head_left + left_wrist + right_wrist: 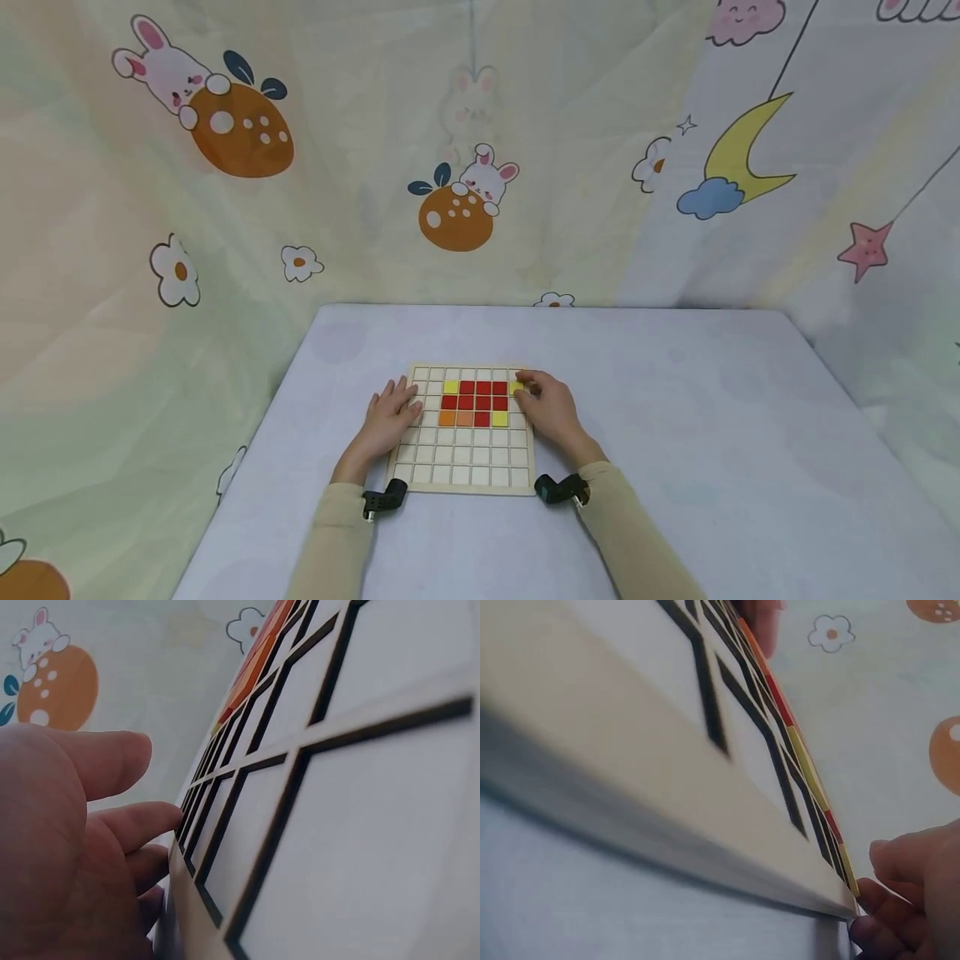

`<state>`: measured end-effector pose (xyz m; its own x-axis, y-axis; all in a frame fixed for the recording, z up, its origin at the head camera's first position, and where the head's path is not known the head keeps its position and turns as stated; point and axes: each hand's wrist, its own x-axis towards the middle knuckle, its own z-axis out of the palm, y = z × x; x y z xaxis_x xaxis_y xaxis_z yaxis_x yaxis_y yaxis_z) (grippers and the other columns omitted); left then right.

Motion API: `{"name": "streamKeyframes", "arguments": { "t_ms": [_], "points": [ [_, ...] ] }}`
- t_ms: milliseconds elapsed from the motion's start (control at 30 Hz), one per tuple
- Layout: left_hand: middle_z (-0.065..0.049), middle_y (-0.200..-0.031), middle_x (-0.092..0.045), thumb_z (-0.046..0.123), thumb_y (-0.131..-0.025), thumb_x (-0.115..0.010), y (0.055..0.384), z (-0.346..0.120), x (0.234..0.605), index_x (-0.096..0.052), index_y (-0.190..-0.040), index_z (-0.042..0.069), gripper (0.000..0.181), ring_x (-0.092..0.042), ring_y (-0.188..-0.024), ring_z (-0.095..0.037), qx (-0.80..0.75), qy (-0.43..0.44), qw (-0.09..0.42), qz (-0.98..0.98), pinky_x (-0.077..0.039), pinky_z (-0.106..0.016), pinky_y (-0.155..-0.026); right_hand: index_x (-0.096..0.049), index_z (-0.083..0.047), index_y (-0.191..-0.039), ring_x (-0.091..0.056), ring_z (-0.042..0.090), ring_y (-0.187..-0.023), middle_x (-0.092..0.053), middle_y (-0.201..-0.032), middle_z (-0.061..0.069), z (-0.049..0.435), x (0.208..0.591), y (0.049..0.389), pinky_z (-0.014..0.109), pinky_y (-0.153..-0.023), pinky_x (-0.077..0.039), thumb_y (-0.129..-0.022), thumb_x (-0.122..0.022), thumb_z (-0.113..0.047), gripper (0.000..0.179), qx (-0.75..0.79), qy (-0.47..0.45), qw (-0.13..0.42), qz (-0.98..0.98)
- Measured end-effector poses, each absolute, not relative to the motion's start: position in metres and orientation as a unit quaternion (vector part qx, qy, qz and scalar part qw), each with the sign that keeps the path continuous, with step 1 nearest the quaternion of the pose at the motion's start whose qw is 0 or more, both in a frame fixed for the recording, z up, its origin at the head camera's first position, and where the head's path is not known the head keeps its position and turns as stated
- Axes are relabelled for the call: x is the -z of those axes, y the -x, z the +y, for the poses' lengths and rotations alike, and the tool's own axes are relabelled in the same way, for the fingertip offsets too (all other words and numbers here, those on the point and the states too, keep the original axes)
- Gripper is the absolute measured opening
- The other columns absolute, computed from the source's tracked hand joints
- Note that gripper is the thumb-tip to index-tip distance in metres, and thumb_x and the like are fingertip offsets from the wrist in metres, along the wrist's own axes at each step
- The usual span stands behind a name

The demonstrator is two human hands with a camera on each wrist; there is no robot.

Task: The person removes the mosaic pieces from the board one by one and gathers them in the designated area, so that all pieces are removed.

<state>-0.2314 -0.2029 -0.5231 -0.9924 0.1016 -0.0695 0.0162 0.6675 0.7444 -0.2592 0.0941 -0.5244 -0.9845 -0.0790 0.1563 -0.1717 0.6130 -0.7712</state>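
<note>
A square pale wooden grid board (463, 477) lies flat on the table, with several red tiles (483, 402), an orange tile (447, 418) and a lighter orange tile (465, 418) in its cells. Yellow tiles sit among them, one at the upper left (451, 387) and one at the lower right (500, 419). At the board's left edge my left hand (388, 418) rests with its fingers extended, fingertips on the rim. My right hand (551, 407) reaches over the upper right edge, thumb and forefinger around a yellow tile (515, 387); the hand partly hides it.
The table (675, 400) has a white cover, and a cloth printed with rabbits and flowers (375, 167) hangs behind it. Black wrist cameras (386, 498) are strapped to both wrists near the board's front corners.
</note>
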Motion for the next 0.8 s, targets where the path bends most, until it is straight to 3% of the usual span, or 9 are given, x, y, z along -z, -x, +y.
{"name": "streamKeyframes", "arguments": {
  "t_ms": [800],
  "points": [
    [-0.018,-0.158,-0.025,0.015,-0.095,-0.06,0.226,-0.2,0.533,-0.047,-0.143,0.002,0.052,-0.011,-0.149,-0.036,-0.366,-0.055,-0.004,0.929,0.002,-0.053,-0.12,-0.069,-0.01,-0.118,-0.061,0.019,-0.092,-0.07,-0.109,0.003,0.103,0.529,0.256,0.036,-0.079,-0.051,-0.089,-0.067,-0.01,0.03,-0.461,-0.08,0.08,-0.88]
  ]
}}
